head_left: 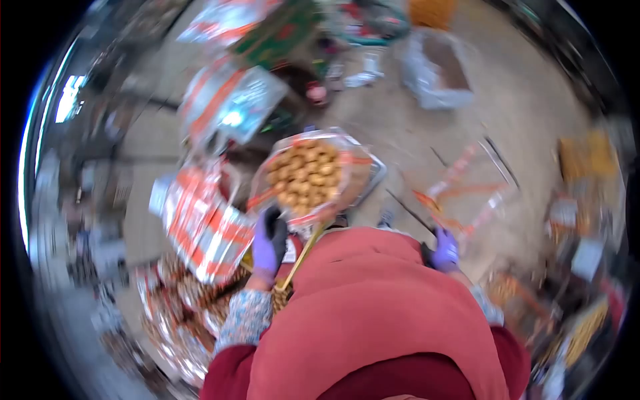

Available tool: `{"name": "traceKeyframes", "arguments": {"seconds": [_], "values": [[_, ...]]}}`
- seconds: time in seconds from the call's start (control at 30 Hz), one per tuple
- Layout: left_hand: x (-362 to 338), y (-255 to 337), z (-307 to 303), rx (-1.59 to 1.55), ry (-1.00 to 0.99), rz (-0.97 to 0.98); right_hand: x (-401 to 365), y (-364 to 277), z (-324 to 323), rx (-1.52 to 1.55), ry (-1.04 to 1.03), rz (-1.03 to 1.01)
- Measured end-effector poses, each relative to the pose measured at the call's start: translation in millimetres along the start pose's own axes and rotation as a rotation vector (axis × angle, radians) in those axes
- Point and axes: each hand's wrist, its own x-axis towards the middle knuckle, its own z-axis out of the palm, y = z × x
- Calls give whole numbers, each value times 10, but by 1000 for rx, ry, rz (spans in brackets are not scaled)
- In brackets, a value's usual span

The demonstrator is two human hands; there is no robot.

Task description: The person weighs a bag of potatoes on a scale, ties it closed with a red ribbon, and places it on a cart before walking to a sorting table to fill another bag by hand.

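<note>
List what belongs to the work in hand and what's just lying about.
Likely in use:
open bag of round tan items, by left hand
thin dark stick, at right hand

Seemingly lying about:
green box
orange strips
plastic-lined box

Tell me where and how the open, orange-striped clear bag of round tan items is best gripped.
Probably by the near-left rim of the bag, the left hand coming from the wearer's side: the mouth opens upward, its edge flares around the round tan items, and the hand is close by.
</note>
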Motion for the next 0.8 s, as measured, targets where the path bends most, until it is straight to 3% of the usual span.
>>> {"name": "traceKeyframes", "arguments": {"seconds": [0.03,0.07,0.1,0.17,0.23,0.27,0.3,0.33,0.37,0.43,0.5,0.53,0.63,0.8], "values": [[-92,-26,52,-26,-9,-60,-38,67,291,-31,203,-28],[-137,-113,85,-53,-48,-62,41,-8,186,16,46,62],[-136,-225,73,-111,-161,-64,63,-34,146,-12,114,72],[-178,-25,179,-9,-208,-56,341,170,582,-143,107,86],[-211,236,281,9,-294,-12,373,245,536,-125,-26,175],[-195,228,289,134,-357,146,400,154,559,-114,-105,173],[-153,208,240,270,-379,289,407,175,587,-110,-76,180],[-141,234,211,312,-424,241,460,321,863,-33,23,276],[-129,289,214,344,-440,184,417,458,988,-14,-5,170],[-188,317,184,387,-450,337,140,435,833,-27,-36,201],[-249,357,194,353,-557,312,-98,454,790,-26,-26,188],[-278,270,165,330,-574,435,-228,337,748,-42,-51,190],[-339,-14,80,337,-700,538,-453,224,863,-28,-80,241],[-611,-581,-376,304,-670,397,-809,118,1076,35,-189,334]]}}
